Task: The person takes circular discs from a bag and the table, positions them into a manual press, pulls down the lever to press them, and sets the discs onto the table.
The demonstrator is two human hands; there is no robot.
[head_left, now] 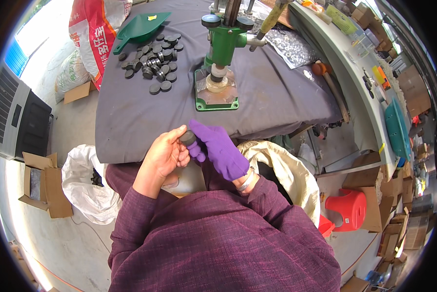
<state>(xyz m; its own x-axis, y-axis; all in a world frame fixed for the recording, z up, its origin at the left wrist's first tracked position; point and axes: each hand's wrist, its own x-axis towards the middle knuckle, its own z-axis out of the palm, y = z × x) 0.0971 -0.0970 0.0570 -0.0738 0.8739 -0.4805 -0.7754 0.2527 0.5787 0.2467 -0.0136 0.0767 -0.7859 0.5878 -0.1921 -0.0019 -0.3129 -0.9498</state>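
Grip: both hands closed on one dark disc (188, 138), just off the table's front edge. Left hand (166, 155) is bare, thumb at the disc's upper left, other fingers curled in below. Right hand (222, 152), purple-gloved, has its fingers round the disc's right side. Disc sits right between the fingertips, flat face toward the camera. Can't tell which hand bears the weight.

Right wrist: pale band (248, 180), just behind the glove.

Left of grip and lower: white sack (74, 194), open, dark pieces inside. Right of grip and lower: cream sack (304, 182), mouth open, contents too dark to tell.

Ahead of grip: table (145, 129) under grey cloth. On it, ahead and slightly right, green press (223, 44); dark round piece (217, 78) under its ram, on a pale seat.

Ahead-left of grip: loose pile of discs (157, 62), well apart from the hands, some flat, some on edge. Two lie at its near end. Green dustpan (143, 30) beyond, yellow scrap on it.

Ahead-right: mallet (333, 90) at the table's right edge, clear bag (294, 46) of small pieces past it.

Farther out: red stool (347, 209) right of grip, grey cooler unit (19, 107) far left.
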